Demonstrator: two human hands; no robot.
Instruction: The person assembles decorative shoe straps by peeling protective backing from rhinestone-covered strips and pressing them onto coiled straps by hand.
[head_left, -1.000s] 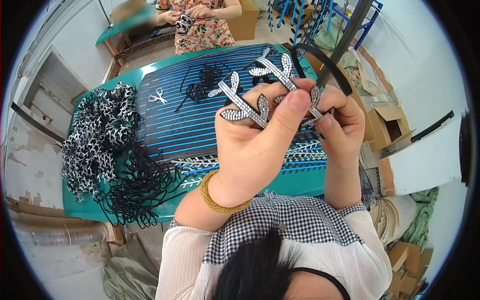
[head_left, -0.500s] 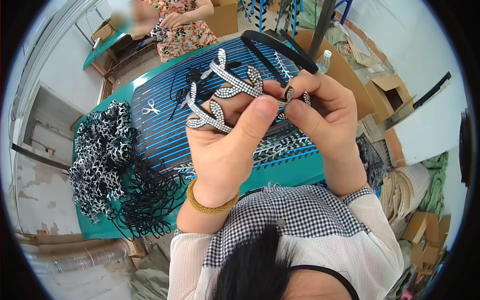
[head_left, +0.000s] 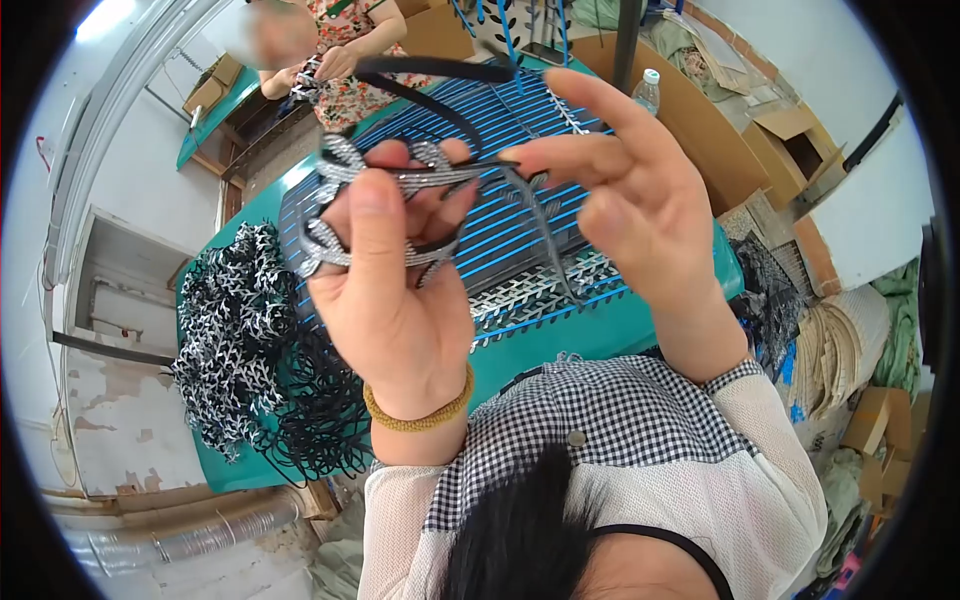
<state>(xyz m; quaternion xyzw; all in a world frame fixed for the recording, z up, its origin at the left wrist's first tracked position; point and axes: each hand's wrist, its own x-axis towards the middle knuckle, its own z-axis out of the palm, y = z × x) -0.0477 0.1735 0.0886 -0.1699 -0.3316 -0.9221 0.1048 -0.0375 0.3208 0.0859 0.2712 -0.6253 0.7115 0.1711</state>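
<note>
My left hand (head_left: 395,300) is closed, thumb pressing a rhinestone leaf-pattern trim (head_left: 430,177) that loops around its fingers. A thin black band (head_left: 430,66), which looks like a headband, arches above the same hand; the fingers hide where it meets the trim. To the right, a blurred loose strip (head_left: 545,225) with small leaves dangles from the trim. My right hand (head_left: 650,210) has its fingers spread and thumb apart, with one fingertip at or close to the trim's right end; I cannot tell whether it touches.
Below lies a green table (head_left: 540,350) with a black, blue-striped surface (head_left: 510,245) and leaf trims on it. At its left is a heap of leaf trims (head_left: 235,330) with black cords (head_left: 315,425). Across stands another person (head_left: 350,50). A bottle (head_left: 647,90) and cardboard box (head_left: 790,150) are at right.
My right hand has opened from its pinch on the trim and moved slightly right. My left hand has shifted left and turned with the trim, and the black band has swung left.
</note>
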